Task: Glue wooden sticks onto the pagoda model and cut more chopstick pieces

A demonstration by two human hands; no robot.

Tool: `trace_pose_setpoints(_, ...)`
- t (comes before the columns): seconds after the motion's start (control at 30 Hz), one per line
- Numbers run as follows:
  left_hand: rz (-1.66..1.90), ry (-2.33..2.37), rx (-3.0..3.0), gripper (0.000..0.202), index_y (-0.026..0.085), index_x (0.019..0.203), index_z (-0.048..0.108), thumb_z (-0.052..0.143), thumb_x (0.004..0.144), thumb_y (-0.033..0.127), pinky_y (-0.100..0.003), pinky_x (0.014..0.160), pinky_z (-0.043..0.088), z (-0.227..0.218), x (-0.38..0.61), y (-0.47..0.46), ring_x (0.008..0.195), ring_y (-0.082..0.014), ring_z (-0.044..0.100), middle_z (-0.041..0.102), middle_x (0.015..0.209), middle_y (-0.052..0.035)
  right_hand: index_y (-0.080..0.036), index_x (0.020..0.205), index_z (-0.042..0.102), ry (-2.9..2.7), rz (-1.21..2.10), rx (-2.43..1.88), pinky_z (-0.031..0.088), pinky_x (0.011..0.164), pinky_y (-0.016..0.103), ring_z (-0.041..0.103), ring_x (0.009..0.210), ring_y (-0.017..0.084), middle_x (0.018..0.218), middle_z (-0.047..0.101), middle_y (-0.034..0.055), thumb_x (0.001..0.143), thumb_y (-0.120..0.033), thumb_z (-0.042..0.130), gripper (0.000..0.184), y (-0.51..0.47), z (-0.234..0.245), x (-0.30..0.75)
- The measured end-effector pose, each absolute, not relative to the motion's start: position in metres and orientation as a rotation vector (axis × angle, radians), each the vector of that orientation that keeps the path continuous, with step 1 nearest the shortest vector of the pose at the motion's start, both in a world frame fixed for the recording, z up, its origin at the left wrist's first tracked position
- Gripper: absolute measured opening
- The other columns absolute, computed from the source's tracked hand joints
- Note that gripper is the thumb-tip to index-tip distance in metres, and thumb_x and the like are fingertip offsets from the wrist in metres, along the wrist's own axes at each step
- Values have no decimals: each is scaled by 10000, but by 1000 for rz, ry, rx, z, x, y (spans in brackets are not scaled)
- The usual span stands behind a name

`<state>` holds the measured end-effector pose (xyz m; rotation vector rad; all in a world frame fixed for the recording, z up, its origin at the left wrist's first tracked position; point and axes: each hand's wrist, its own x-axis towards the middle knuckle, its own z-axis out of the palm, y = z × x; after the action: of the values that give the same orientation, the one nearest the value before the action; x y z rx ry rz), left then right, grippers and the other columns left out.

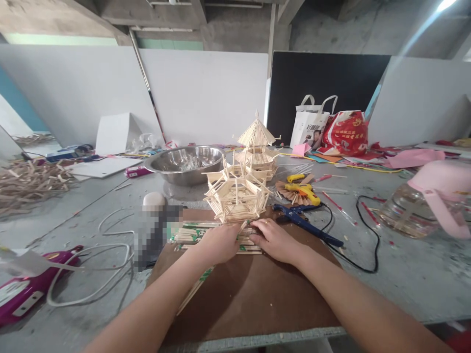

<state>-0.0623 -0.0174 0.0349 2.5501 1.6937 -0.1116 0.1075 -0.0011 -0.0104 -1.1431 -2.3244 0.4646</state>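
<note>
My left hand (222, 242) is closed at the pile of wrapped wooden sticks (191, 235), its fingertips gripping one end of a clear pack with green print. Opposite it, my right hand (275, 240) pinches at the same spot, thumb and index finger a little apart around the sticks. The exact hold is partly hidden by the fingers. Just beyond both hands stands an open framework model of wooden sticks (237, 196). Behind it rises a pagoda model with a pointed roof (256, 135). More wrapped sticks lie under my left forearm on the brown board (265, 299).
A steel basin (184, 166) stands behind on the left. Right of the board lie a dark blue glue gun (309, 223), a yellow-handled tool (303, 191) and a black cord (377, 255). A pink-lidded jug (408, 206) stands far right. A purple device (35, 284) and white cable lie left.
</note>
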Motion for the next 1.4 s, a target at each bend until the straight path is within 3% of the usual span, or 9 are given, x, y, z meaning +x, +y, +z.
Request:
trace_pose_setpoints(0.13, -39, 1698, 2549, 446, 231, 1141, 392, 367, 698, 180, -339, 689, 425, 30, -69, -14, 912, -258, 547, 540, 1096, -95, -138, 1143, 442, -2336, 475, -1203, 322, 874, 363, 422, 1049, 225, 1116, 501, 134, 798, -447, 347, 473, 4, -14, 106)
trace_pose_setpoints(0.33, -112, 1753, 2505, 409, 181, 1098, 458, 340, 706, 188, -349, 592, 431, 28, -73, -21, 751, -276, 592, 631, 848, -123, -130, 1216, 367, -2369, 566, -1195, 304, 891, 382, 394, 1093, 246, 1207, 442, 135, 784, -520, 307, 585, 7, -14, 104)
trace_pose_setpoints(0.6, 50, 1698, 2500, 372, 206, 1030, 507, 359, 692, 160, -337, 644, 420, 24, -74, -22, 788, -254, 580, 621, 887, -102, -137, 1238, 343, -2420, 543, -1225, 245, 920, 420, 350, 1134, 257, 1240, 411, 140, 781, -531, 300, 604, 7, -16, 103)
trace_pose_setpoints(0.77, 384, 1428, 2393, 272, 189, 955, 538, 342, 766, 196, -263, 687, 389, 32, -69, -27, 778, -172, 535, 597, 869, -52, -176, 1018, 546, -2298, 528, -1129, 266, 890, 414, 462, 1013, 235, 1061, 560, 94, 789, -442, 377, 391, 8, -10, 107)
trace_pose_setpoints(0.83, 449, 1242, 2279, 263, 164, 891, 554, 332, 799, 274, -229, 611, 381, 36, -67, -29, 663, -132, 495, 564, 727, -23, -169, 951, 575, -2136, 616, -1050, 321, 846, 365, 497, 950, 215, 982, 591, 83, 781, -417, 410, 344, 6, -7, 109)
trace_pose_setpoints(0.93, 490, 1067, 2000, 348, 135, 875, 529, 304, 817, 394, -186, 464, 312, 41, -63, -33, 485, -76, 370, 405, 522, 39, -160, 897, 581, -1875, 928, -896, 395, 714, 288, 537, 796, 168, 848, 604, 53, 767, -387, 448, 293, -2, -2, 110)
trace_pose_setpoints(1.07, 517, 955, 1695, 397, 124, 867, 500, 308, 803, 465, -159, 373, 210, 41, -61, -36, 399, -45, 271, 289, 454, 75, -163, 786, 579, -1576, 1302, -792, 368, 508, 221, 455, 486, 76, 598, 528, -25, 731, -356, 514, 211, -11, 4, 108)
trace_pose_setpoints(1.2, 486, 914, 1570, 400, 154, 957, 490, 323, 794, 479, -148, 322, 169, 36, -60, -38, 344, -31, 237, 312, 444, 80, -153, 622, 559, -1415, 1420, -788, 316, 443, 202, 401, 410, 49, 513, 477, -47, 696, -339, 564, 200, -11, 5, 105)
trace_pose_setpoints(1.4, 458, 890, 1422, 364, 158, 976, 460, 393, 772, 451, -152, 305, 254, 30, -58, -37, 319, -33, 341, 435, 514, 61, -143, 546, 526, -1231, 1359, -784, 308, 433, 192, 395, 386, 36, 491, 471, -50, 702, -321, 567, 240, -4, 4, 111)
